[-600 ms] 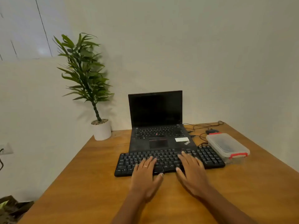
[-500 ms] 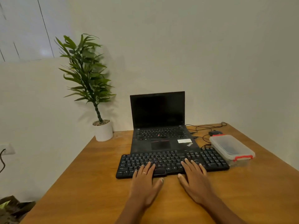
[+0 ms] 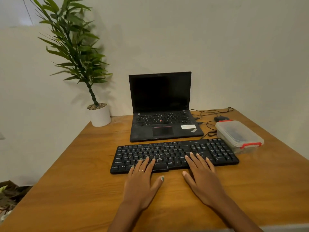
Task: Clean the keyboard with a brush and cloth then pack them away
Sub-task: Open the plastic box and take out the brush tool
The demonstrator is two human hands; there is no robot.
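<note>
Resting flat, both hands sit at the keyboard: left hand and right hand have fingers straight and spread, tips on the keys near the front edge, palms on the table, nothing gripped. Keyboard lies just in front of the laptop, long axis running left-right, parallel to the laptop's front edge. No brush or cloth out in the open; my read is they're inside the lidded box with red clips, which sits just right of the keyboard, touching or nearly touching its right end. Dark shapes show through the lid, too blurred to identify. So cleaning looks not yet started, and the next move is likely opening that box. Key relation: box lies to the right of and beyond the right fingertips, well apart from the left hand, so right hand is clearly nearer. Box long axis runs roughly front-to-back, red clip on the near short end facing the person. Cables lie behind the keyboard, beside the box; could snag.
</note>
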